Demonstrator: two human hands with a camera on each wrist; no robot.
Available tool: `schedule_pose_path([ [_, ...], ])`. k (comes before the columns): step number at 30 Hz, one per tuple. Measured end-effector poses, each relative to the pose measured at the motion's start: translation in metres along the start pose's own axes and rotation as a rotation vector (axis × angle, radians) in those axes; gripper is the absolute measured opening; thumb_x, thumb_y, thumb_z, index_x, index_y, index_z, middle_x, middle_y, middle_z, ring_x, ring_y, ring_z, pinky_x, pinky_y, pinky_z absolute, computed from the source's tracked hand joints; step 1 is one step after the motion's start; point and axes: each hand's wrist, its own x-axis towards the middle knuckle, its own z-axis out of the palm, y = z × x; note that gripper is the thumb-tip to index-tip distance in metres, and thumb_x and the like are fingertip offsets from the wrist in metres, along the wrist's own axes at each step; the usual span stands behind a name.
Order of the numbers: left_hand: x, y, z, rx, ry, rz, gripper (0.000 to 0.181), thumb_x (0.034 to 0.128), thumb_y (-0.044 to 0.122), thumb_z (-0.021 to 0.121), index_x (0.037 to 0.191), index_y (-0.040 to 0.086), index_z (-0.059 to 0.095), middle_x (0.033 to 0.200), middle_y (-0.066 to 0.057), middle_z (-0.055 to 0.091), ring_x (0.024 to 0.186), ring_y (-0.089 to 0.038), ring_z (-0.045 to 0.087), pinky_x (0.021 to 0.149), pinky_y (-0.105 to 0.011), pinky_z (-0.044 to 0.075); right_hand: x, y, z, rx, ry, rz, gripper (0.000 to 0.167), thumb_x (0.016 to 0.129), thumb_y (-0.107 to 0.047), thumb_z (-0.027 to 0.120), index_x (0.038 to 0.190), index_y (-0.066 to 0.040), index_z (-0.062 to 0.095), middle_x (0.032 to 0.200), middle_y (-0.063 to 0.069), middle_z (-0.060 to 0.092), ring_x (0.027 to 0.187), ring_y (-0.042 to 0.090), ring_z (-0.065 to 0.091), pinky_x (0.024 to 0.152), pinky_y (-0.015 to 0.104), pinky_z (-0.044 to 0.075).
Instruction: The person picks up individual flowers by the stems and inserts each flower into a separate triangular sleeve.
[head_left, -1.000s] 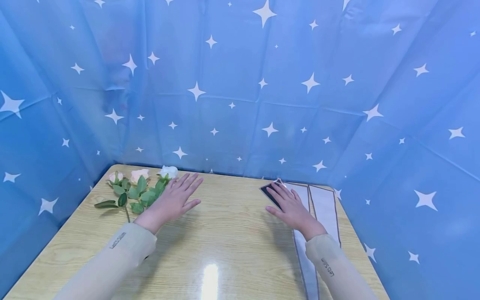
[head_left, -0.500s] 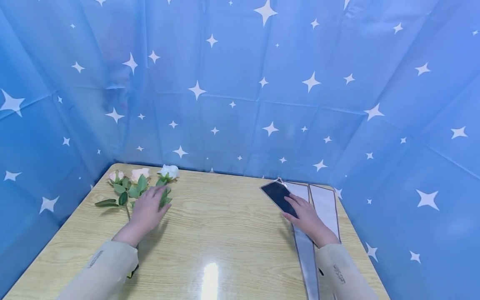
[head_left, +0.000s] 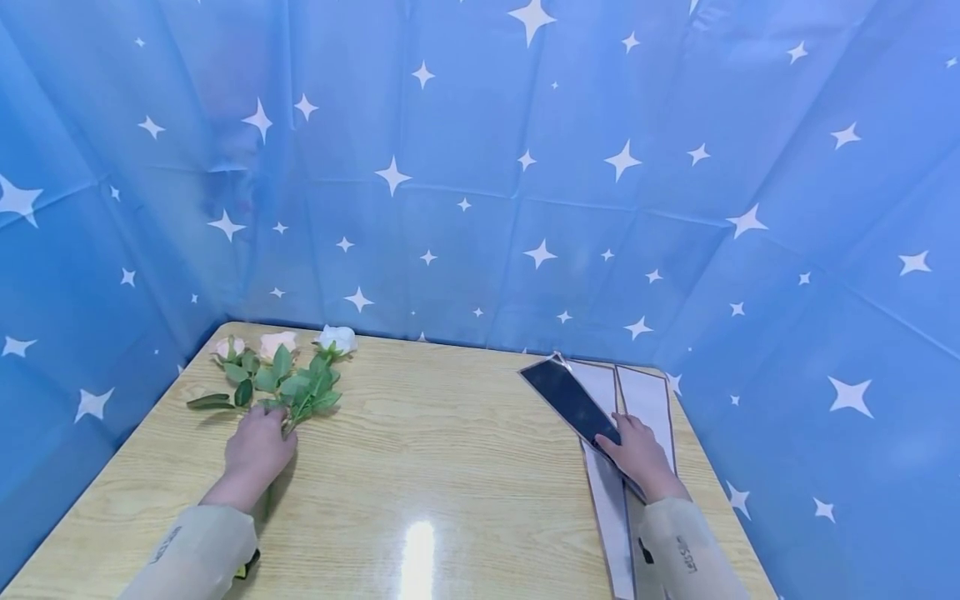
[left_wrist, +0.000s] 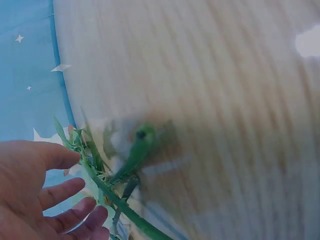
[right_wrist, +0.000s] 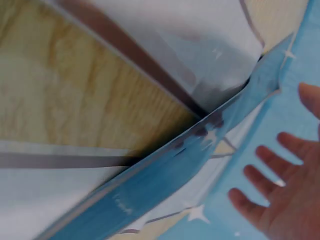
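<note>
Reaching with the left hand point(head_left: 258, 454) over the left part of the glossy pale wood-grain table point(head_left: 450, 467), in among the green leafy stems point(left_wrist: 120, 200) of roses. Loosely bent and parted in the fingers, with the thumb tip right by a stem; cannot tell whether touching. Lying toward the table's far left corner with two pale pink roses point(head_left: 278, 345) and, farther right along the far edge, with one white rose point(head_left: 337, 338). Over the table's right part, holding the right hand point(head_left: 642, 457) splayed wide beside a flat, glossy dark strip point(head_left: 570, 396) with pale edging; cannot tell whether touching. Laid slantwise from the table's far edge across two long white sheets point(head_left: 648, 400) with brown borders. Enclosed beyond the table by a blue curtain point(head_left: 465, 142) with white stars.
</note>
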Motion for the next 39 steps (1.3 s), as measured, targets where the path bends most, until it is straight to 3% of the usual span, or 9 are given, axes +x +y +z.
schedule_pose_path([
  [5, 0.0, -0.003, 0.0, -0.004, -0.053, -0.016, 0.036, 0.0879, 0.015, 0.058, 0.118, -0.005, 0.058, 0.115, -0.032, 0.053, 0.094, -0.045, 0.059, 0.06, -0.049, 0.051, -0.003, 0.008, 0.001, -0.02, -0.05, 0.097, 0.071, 0.096, -0.041, 0.049, 0.14, 0.012, 0.031, 0.14, 0.037, 0.029, 0.125, 0.053, 0.031, 0.098, 0.063, 0.035],
  [15, 0.003, -0.007, -0.002, -0.059, -0.048, 0.015, 0.011, 0.087, 0.003, 0.056, 0.091, -0.003, 0.064, 0.093, -0.023, 0.063, 0.081, -0.037, 0.061, 0.06, -0.044, 0.049, -0.001, 0.016, 0.005, -0.043, -0.09, 0.181, 0.068, 0.095, -0.038, 0.053, 0.133, 0.016, 0.038, 0.127, 0.039, 0.039, 0.108, 0.048, 0.047, 0.085, 0.058, 0.044],
  [21, 0.004, -0.006, -0.003, -0.056, -0.075, 0.006, 0.017, 0.0883, 0.003, 0.054, 0.099, -0.005, 0.064, 0.099, -0.026, 0.064, 0.086, -0.04, 0.062, 0.063, -0.046, 0.051, 0.004, 0.019, 0.007, -0.014, -0.091, 0.217, 0.065, 0.096, -0.04, 0.049, 0.13, 0.015, 0.043, 0.125, 0.038, 0.04, 0.1, 0.044, 0.05, 0.078, 0.054, 0.047],
  [27, 0.005, -0.005, -0.004, -0.05, -0.086, -0.006, 0.022, 0.0892, 0.003, 0.054, 0.106, -0.008, 0.063, 0.106, -0.03, 0.063, 0.093, -0.044, 0.061, 0.069, -0.05, 0.052, 0.01, 0.021, 0.007, -0.035, -0.087, 0.236, 0.06, 0.093, -0.04, 0.056, 0.119, 0.014, 0.051, 0.114, 0.032, 0.046, 0.09, 0.038, 0.051, 0.071, 0.051, 0.047],
  [36, 0.004, -0.004, -0.007, -0.053, -0.102, -0.015, 0.011, 0.0893, 0.003, 0.053, 0.09, -0.002, 0.062, 0.094, -0.023, 0.064, 0.08, -0.033, 0.062, 0.058, -0.042, 0.048, 0.015, 0.023, 0.01, -0.01, -0.062, 0.255, 0.052, 0.09, -0.034, 0.061, 0.113, 0.012, 0.051, 0.104, 0.029, 0.052, 0.091, 0.038, 0.052, 0.073, 0.052, 0.046],
  [39, 0.005, -0.004, -0.007, -0.052, -0.097, -0.014, 0.012, 0.089, 0.003, 0.053, 0.092, -0.003, 0.063, 0.096, -0.024, 0.064, 0.083, -0.036, 0.062, 0.061, -0.045, 0.049, 0.016, 0.024, 0.01, -0.003, -0.036, 0.242, 0.043, 0.09, -0.028, 0.061, 0.107, 0.01, 0.053, 0.101, 0.028, 0.053, 0.09, 0.038, 0.052, 0.072, 0.052, 0.046],
])
